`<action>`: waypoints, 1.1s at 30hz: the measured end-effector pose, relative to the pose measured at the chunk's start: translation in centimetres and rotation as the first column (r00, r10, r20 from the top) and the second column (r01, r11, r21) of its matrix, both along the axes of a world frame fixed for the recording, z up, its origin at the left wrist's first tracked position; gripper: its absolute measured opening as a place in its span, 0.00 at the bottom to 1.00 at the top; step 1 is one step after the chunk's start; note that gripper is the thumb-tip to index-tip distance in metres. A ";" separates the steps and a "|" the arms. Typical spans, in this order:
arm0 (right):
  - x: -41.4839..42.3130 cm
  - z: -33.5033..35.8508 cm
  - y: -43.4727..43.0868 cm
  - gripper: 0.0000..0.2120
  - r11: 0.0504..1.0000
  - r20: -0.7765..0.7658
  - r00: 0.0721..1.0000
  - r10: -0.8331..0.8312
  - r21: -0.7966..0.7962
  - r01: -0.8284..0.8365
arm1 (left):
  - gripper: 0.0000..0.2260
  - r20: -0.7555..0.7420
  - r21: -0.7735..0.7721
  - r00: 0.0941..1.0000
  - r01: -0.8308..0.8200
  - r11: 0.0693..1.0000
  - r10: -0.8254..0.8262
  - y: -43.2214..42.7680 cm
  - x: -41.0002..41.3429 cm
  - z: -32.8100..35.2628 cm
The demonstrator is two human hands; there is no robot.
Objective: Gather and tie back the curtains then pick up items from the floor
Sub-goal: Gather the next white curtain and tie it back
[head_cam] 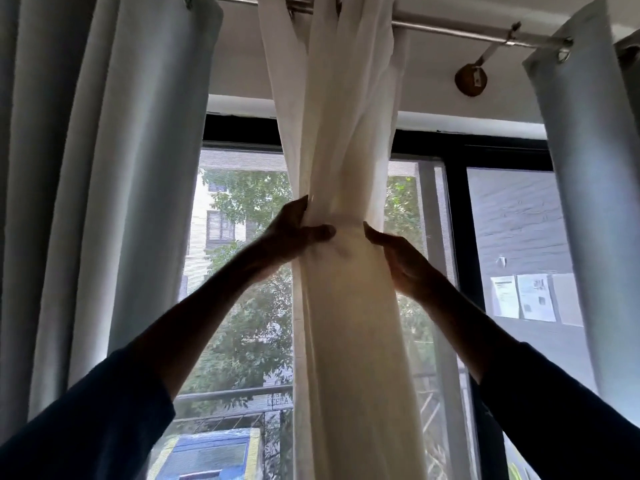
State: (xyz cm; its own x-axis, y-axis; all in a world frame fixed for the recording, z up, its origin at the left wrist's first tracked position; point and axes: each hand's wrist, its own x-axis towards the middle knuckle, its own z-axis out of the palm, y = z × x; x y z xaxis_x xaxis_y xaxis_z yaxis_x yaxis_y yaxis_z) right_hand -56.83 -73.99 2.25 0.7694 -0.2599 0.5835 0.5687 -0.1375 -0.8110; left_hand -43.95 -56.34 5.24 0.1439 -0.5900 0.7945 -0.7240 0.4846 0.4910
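Observation:
A white sheer curtain (349, 323) hangs bunched into one thick column in the middle of the window. A band of the same white cloth wraps it at its narrow waist. My left hand (294, 230) grips the bunch from the left at that waist, thumb across the front. My right hand (398, 261) holds the bunch from the right side, thumb pointing at the band, fingers hidden behind the cloth. Both arms reach upward in dark sleeves. No floor is in view.
A grey curtain (114, 188) hangs at the left and another grey curtain (595, 202) at the right, both on a metal rod (460, 29) with a wall bracket (471, 79). Behind is a black-framed window (457, 216) with papers (530, 299) taped on the right pane.

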 end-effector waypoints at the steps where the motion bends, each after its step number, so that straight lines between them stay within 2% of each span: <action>1: 0.1 -0.1 0.3 0.17 1.000 0.010 1.000 -0.007 0.003 0.007 | 0.17 -0.017 0.005 1.000 0.023 1.000 -0.023 0.0 0.3 -0.1; 5: 0.0 -0.7 0.3 0.11 0.997 0.051 0.997 -0.061 -0.042 0.063 | 0.15 -0.023 0.014 0.999 0.030 0.999 -0.029 -0.2 0.8 -0.5; 7: -0.2 -1.3 0.2 0.10 0.996 0.055 0.996 -0.074 -0.048 0.077 | 0.17 -0.015 0.021 1.000 0.010 1.000 -0.009 -0.5 0.9 -1.1; 15: -0.9 -7.0 -1.2 0.21 0.984 -0.008 0.985 -0.173 -0.049 0.172 | 0.21 0.054 -0.005 0.987 -0.148 0.989 0.148 -2.5 1.2 -7.8; 20: -1.5 -13.2 -1.3 0.15 0.958 -0.050 0.958 -0.282 -0.074 0.278 | 0.39 0.101 0.044 0.933 -0.352 0.935 0.347 -4.6 2.3 -15.2; 25: -2.3 -21.3 0.3 0.15 0.908 -0.099 0.903 -0.418 -0.028 0.417 | 0.36 0.143 0.118 0.930 -0.355 0.928 0.338 -5.1 0.7 -24.5; 27: -2.7 -24.5 0.7 0.14 0.891 -0.125 0.883 -0.453 -0.012 0.455 | 0.34 0.092 0.174 0.945 -0.325 0.929 0.314 -4.7 0.7 -27.7; 29: -3.1 -27.3 0.9 0.12 0.869 -0.170 0.855 -0.490 -0.014 0.495 | 0.27 0.067 0.181 0.934 -0.357 0.916 0.351 -4.6 0.5 -30.8; 31: -3.4 -29.7 1.1 0.12 0.837 -0.227 0.810 -0.541 -0.053 0.544 | 0.20 0.132 0.233 0.886 -0.463 0.855 0.444 -4.4 0.1 -33.2; 33: -3.8 -31.5 1.2 0.13 0.803 -0.278 0.755 -0.594 -0.146 0.578 | 0.24 0.248 0.333 0.843 -0.537 0.775 0.477 -3.4 -0.2 -34.6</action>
